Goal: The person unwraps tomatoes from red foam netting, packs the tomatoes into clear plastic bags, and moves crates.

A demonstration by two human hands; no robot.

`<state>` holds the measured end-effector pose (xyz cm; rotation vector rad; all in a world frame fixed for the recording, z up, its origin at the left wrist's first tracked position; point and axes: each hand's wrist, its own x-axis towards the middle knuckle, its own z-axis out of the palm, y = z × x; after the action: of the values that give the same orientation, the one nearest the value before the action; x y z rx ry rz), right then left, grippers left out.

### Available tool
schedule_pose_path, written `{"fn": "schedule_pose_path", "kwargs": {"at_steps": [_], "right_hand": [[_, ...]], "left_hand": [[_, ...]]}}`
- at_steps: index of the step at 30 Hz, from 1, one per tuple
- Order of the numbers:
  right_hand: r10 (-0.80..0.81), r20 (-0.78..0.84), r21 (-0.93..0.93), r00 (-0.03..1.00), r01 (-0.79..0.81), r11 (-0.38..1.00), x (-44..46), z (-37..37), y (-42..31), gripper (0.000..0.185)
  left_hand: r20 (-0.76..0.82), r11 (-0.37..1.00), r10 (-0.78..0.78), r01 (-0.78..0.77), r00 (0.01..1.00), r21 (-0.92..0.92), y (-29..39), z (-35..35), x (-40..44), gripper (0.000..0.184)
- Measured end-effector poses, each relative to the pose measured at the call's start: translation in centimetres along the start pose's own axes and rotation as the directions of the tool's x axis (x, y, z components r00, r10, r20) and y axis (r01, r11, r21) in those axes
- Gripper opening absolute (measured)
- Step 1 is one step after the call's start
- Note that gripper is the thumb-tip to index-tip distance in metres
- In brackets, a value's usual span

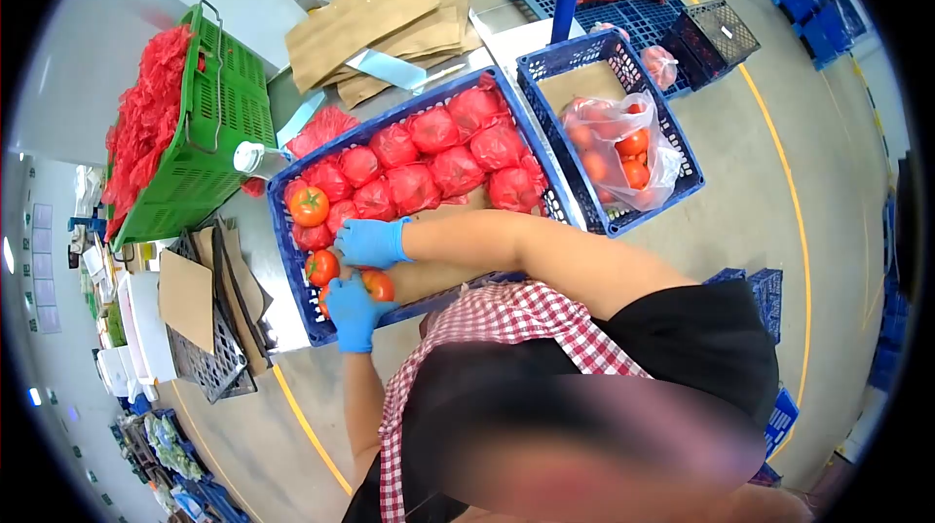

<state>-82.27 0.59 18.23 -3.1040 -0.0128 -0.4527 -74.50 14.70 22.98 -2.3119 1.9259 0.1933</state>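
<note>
Two blue-gloved hands work in the left end of a dark blue crate. My left hand is curled over loose tomatoes, with one tomato between its thumb and fingers. My right hand is just above it in the picture, fingers bent down and closed; what they hold is hidden. A bare tomato and a second tomato lie by the crate's left wall. Rows of red-wrapped round items fill the far side. Brown cardboard lines the crate's near part.
Left stands a green crate heaped with red wrapping. Brown paper sheets lie behind, near a clear bottle. A second blue crate at the right holds a plastic bag of tomatoes. Cardboard leans at left.
</note>
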Motion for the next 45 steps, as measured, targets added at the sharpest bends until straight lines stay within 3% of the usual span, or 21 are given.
{"fn": "schedule_pose_path", "kwargs": {"at_steps": [3,6,8,10,11,12,14,16,18,21,23,25,26,29,33,36,39,40,43,44,45], "right_hand": [[0.133,0.348,0.11,0.928,-0.182,0.977,-2.7,-4.3,0.6,0.041],[0.422,0.154,0.653,0.893,-0.413,0.635,-9.1,-7.5,1.2,0.053],[0.562,0.337,0.9,0.755,-0.433,0.042,-13.1,-11.4,1.7,0.051],[0.529,0.292,0.87,0.797,0.009,-0.493,-17.8,-7.9,3.7,0.044],[0.53,0.333,0.562,0.78,0.287,-0.775,-19.1,-11.3,2.7,0.051],[0.533,0.236,0.49,0.812,0.374,-0.787,-20.6,-15.8,1.8,0.057],[0.675,0.171,0.438,0.718,0.558,-0.705,-23.8,-17.4,1.2,0.06],[0.763,0.191,0.525,0.617,0.593,-0.611,-26.9,-17.3,1.0,0.065],[0.815,0.19,0.495,0.547,0.664,-0.561,-29.1,-17.7,0.6,0.068],[0.834,0.128,0.3,0.536,0.781,-0.548,-31.6,-18.2,0.2,0.074],[0.846,0.058,0.207,0.53,0.823,-0.529,-34.0,-17.5,-0.4,0.078],[0.906,-0.129,-0.028,0.403,0.912,-0.409,-36.8,-16.6,-0.1,0.082],[0.961,-0.034,0.035,0.276,0.961,-0.275,-38.5,-15.8,0.4,0.083],[0.995,0.085,0.236,0.05,0.969,-0.069,-42.7,-13.2,1.5,0.079],[0.977,0.205,0.472,-0.057,0.88,-0.047,-51.7,-9.9,2.1,0.075],[0.877,0.446,0.644,-0.177,0.744,-0.177,-54.5,-8.7,2.4,0.068],[0.737,0.593,0.658,-0.325,0.723,-0.21,-53.7,-9.1,3.2,0.066],[0.698,0.619,0.685,-0.359,0.682,-0.257,-53.1,-9.7,3.4,0.068],[0.653,0.654,0.703,-0.383,0.626,-0.338,-51.8,-9.8,4.4,0.071],[0.637,0.66,0.708,-0.399,0.615,-0.347,-51.2,-9.2,4.9,0.069],[0.62,0.668,0.708,-0.412,0.608,-0.359,-50.6,-8.2,5.3,0.067]], "left_hand": [[0.016,0.952,0.105,-0.095,0.994,-0.29,-1.2,-0.7,0.3,0.073],[0.132,0.628,0.021,0.089,0.991,-0.773,-0.8,-1.8,0.3,0.071],[0.103,0.253,0.139,0.066,0.985,-0.965,0.3,-1.8,1.5,0.067],[0.129,-0.379,0.269,0.228,0.954,-0.897,4.3,-3.4,2.6,0.066],[0.141,-0.657,0.381,0.376,0.914,-0.653,7.2,-5.2,2.8,0.066],[0.031,-0.355,0.366,0.17,0.93,-0.919,8.9,-5.4,3.7,0.068],[-0.087,-0.367,0.506,0.123,0.858,-0.922,12.5,-5.7,5.6,0.076],[-0.099,-0.672,0.61,0.447,0.786,-0.591,16.2,-6.8,6.7,0.08],[0.026,-0.667,0.68,0.633,0.733,-0.392,19.7,-8.3,7.5,0.078],[0.116,-0.523,0.536,0.437,0.836,-0.732,23.6,-7.0,9.7,0.077],[-0.127,0.051,0.516,-0.179,0.847,-0.983,28.1,-8.1,10.4,0.078],[-0.27,0.442,0.609,-0.602,0.745,-0.665,32.7,-9.5,10.3,0.082],[-0.291,0.439,0.681,-0.693,0.672,-0.572,34.7,-8.8,10.7,0.087],[-0.065,0.346,0.724,-0.443,0.687,-0.827,38.4,-7.1,13.0,0.086],[-0.281,0.436,0.746,-0.762,0.604,-0.479,44.6,0.5,20.0,0.079],[-0.312,0.325,0.846,-0.882,0.432,-0.341,49.5,4.4,22.0,0.081],[-0.08,0.476,0.852,-0.829,0.517,-0.293,52.7,6.4,22.2,0.081],[-0.147,0.551,0.785,-0.786,0.602,-0.279,53.1,7.8,22.1,0.062],[0.198,0.595,0.684,-0.38,0.702,-0.708,53.3,6.8,24.5,0.034],[0.155,0.362,0.577,-0.081,0.802,-0.929,53.2,5.5,23.9,0.019],[0.084,0.191,0.628,-0.049,0.774,-0.98,52.3,4.2,24.7,0.016]]}}
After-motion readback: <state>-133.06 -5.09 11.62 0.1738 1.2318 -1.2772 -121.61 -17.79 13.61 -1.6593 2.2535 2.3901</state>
